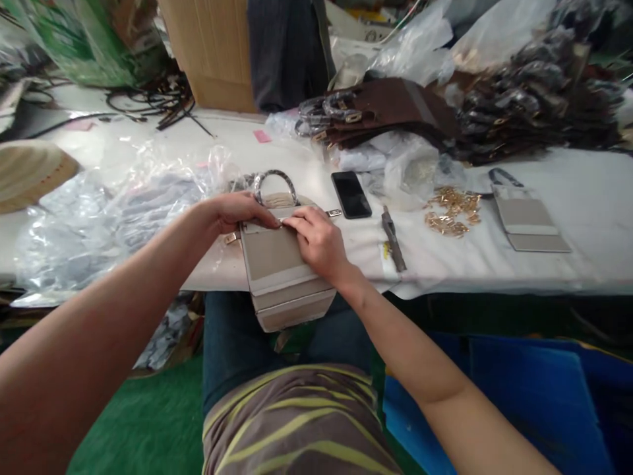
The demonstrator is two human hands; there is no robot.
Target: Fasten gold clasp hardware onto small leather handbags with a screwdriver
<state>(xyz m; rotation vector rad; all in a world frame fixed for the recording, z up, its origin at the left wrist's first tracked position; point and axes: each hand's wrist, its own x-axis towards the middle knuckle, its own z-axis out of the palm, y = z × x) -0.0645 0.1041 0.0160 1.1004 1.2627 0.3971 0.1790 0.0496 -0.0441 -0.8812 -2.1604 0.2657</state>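
Observation:
A beige handbag piece [277, 264] with a wrapped loop handle [277, 175] lies at the table's front edge, its lower end overhanging my lap. Gold-coloured metal clasps stick out at its two sides. My left hand [246, 211] rests on its upper left part, with thumb and fingers pressed together near the top edge. From the right, my right hand [319, 241] bends over the same edge, its fingertips meeting those of the left. Whatever sits between the fingertips is too small to make out. Just right of the hands lie a black phone [351, 194] and a dark hand tool [393, 241].
Small gold metal pieces [452, 211] lie heaped on the white table, beside another beige bag piece [531, 214]. Dark brown bag pieces [395, 109] are stacked behind. Clear plastic wrapping [123, 204] covers the left side. A cardboard box [212, 56] stands at the back.

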